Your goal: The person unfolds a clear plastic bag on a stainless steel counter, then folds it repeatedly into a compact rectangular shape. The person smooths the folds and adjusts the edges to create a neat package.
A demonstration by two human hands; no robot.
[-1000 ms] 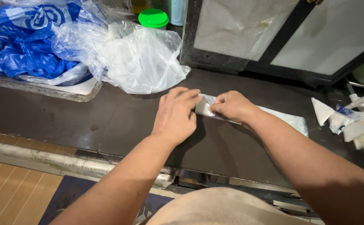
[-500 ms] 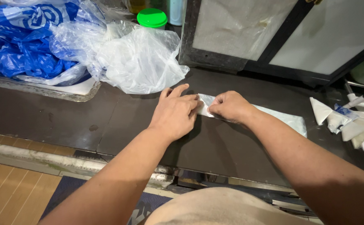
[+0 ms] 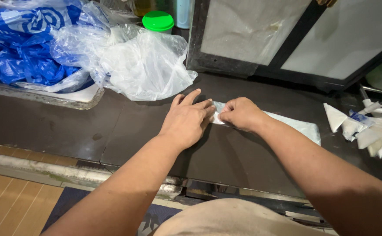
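We see the left hand (image 3: 186,120) lying flat, fingers spread, pressing one end of a thin white plastic bag (image 3: 293,126) on the dark counter (image 3: 46,122). The right hand (image 3: 240,113) is curled, its fingertips pinching that same end. Both arms reach forward, hands touching.

To your far left lies a crumpled blue-and-white plastic bag (image 3: 20,48), with a clear crumpled plastic bag (image 3: 143,65) just beside it. Behind that you see a round green jar lid (image 3: 158,20). A pile of folded white paper triangles (image 3: 366,131) sits at your right.
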